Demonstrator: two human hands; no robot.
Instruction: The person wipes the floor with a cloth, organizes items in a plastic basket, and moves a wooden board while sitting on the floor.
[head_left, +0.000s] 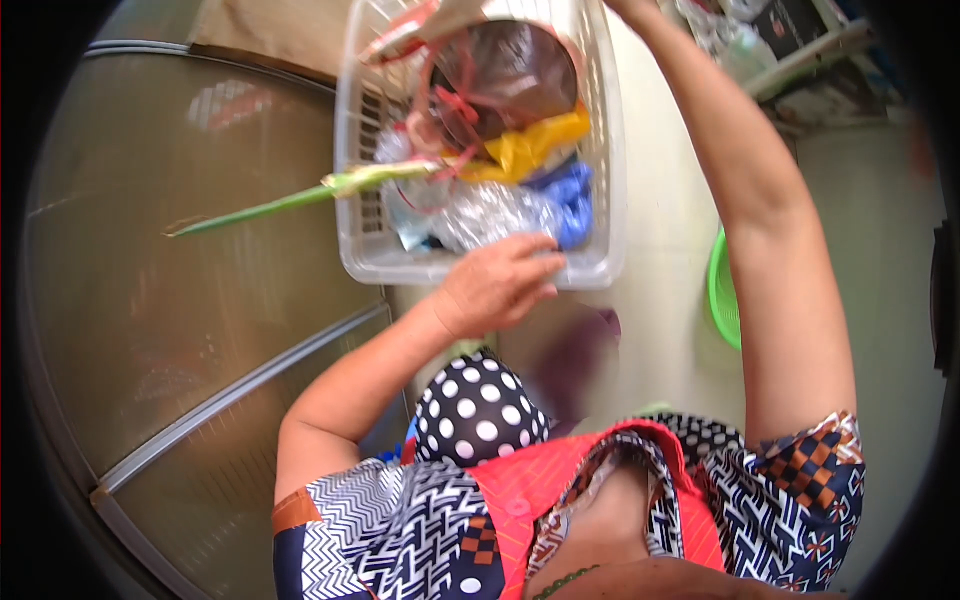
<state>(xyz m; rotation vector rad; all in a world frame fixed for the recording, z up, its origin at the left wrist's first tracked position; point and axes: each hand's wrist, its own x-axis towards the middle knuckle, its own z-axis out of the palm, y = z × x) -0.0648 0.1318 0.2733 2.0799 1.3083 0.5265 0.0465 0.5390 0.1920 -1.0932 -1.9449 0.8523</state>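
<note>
My left hand (502, 283) is over the front rim of a white plastic basket (480, 271), fingers slightly apart, with nothing visible in its grasp. Whether it touches the rim I cannot tell. My right arm reaches up past the basket's right side, and the hand itself is beyond the top edge of the view. Inside the basket lie a crumpled clear plastic bag (487, 214), a blue plastic bag (574, 206), a yellow plastic bag (532, 146) and a round dark object (517, 67) with red plastic strips. A green onion stalk (300, 196) sticks out leftward.
A shiny cabinet-like panel (187, 240) with metal trim stands on the left, a wooden board (262, 37) above it. Right of the basket are pale floor tiles (660, 285) and a green plastic basin (722, 292). A rack (810, 60) holds bags. A blurred purple item (574, 367) lies below the basket.
</note>
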